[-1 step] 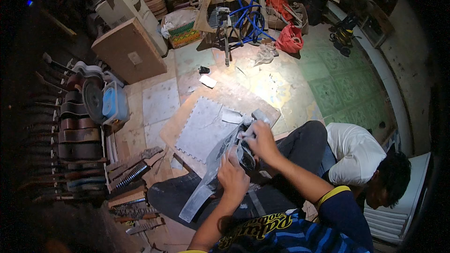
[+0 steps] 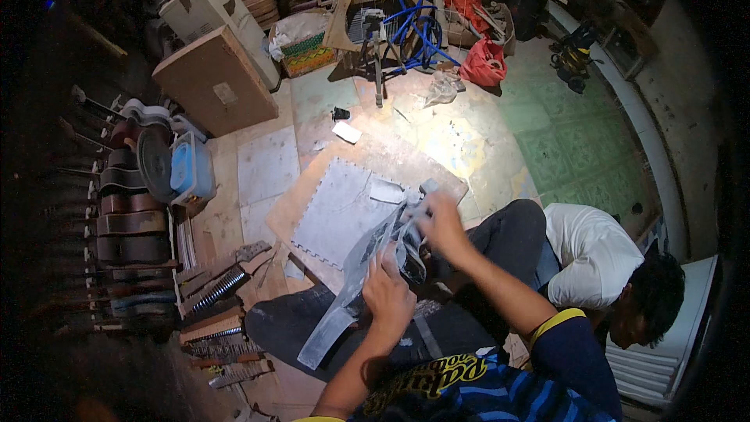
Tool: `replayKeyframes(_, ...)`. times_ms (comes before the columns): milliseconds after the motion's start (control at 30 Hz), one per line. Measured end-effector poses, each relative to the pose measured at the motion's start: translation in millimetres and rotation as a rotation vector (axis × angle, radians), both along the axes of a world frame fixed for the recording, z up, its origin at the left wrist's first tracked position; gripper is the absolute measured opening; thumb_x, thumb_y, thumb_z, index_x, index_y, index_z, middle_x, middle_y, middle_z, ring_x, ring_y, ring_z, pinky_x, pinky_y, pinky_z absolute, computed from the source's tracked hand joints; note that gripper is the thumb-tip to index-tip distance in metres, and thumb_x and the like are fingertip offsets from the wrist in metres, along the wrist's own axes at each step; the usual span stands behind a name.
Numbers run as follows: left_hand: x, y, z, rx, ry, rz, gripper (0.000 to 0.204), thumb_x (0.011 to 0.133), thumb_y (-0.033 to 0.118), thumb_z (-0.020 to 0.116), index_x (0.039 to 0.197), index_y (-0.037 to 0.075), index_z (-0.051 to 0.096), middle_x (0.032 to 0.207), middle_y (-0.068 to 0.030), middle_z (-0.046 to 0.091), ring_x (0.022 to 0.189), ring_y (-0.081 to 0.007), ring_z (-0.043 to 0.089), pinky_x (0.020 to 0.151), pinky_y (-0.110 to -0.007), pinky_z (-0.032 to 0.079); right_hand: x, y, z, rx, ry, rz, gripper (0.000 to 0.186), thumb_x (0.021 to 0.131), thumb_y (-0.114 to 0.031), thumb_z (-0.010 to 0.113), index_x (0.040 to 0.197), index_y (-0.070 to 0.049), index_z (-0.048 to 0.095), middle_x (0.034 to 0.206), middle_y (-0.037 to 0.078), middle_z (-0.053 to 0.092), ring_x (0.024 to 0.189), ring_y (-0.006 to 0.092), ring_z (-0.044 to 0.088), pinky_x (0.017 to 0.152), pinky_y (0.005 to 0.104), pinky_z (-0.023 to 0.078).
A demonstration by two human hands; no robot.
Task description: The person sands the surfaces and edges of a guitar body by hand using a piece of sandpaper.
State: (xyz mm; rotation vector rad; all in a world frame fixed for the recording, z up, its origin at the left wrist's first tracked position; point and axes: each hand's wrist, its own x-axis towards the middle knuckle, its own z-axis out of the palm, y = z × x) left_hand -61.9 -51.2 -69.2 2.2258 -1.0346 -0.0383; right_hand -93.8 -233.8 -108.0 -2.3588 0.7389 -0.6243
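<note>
A grey, dust-covered carved piece [image 2: 322,337] lies across my lap, with a long flat end toward the lower left and a curved, hollow-looking part near the middle. My left hand [image 2: 388,291] is closed on its edge, fingers pressed along the near side of the curve. My right hand [image 2: 442,225] is closed and somewhat blurred at the piece's far end, beside a small grey block-like tip [image 2: 429,186]. Whatever the right fingers hold is hidden. A whitish folded scrap [image 2: 386,191] lies just left of that end, on a grey foam mat [image 2: 332,207].
A brown board [image 2: 285,219] lies beneath the mat. Several guitar-like bodies [image 2: 133,227] hang in a row at left, near a blue tub [image 2: 193,172]. Spring-like tools and clamps [image 2: 223,291] lie by my left knee. Another person [image 2: 590,254] in a white shirt bends close at right.
My right hand has shifted slightly to the right and up along the far end of the piece. My left hand and the piece stay almost in place.
</note>
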Motion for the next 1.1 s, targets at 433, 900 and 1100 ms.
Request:
replayKeyframes(433,7,-12,7,0.031,0.112,0.127,0.07,0.071,0.007,0.076,0.134,0.006,0.045,0.12,-0.0187,0.059,0.107,-0.0409,0.059,0.086,-0.05,0.048,-8,26,-7,0.129,-0.232,-0.08,0.022,0.074,-0.01,0.076,0.076,-0.001,0.057,0.086,0.018,0.057,0.09,0.0391,0.057,0.08,0.0464,0.046)
replayKeyframes(900,39,-19,16,-0.004,-0.008,0.131,0.064,0.076,0.03,0.086,0.122,0.005,0.05,0.098,-0.0203,0.066,0.09,-0.0438,0.064,0.074,-0.05,0.048,15,28,-18,0.239,-0.226,-0.131,0.024,0.071,-0.008,0.079,0.081,-0.002,0.058,0.09,0.019,0.055,0.09,0.0377,0.056,0.079,0.0453,0.045)
replayKeyframes(1100,32,-22,21,0.061,0.106,0.122,0.057,0.075,0.019,0.081,0.121,0.002,0.053,0.106,-0.0199,0.064,0.1,-0.042,0.062,0.082,-0.051,0.049,21,13,-20,0.02,-0.234,-0.162,0.023,0.08,-0.018,0.079,0.08,-0.005,0.06,0.089,0.017,0.056,0.091,0.0361,0.055,0.084,0.0462,0.043)
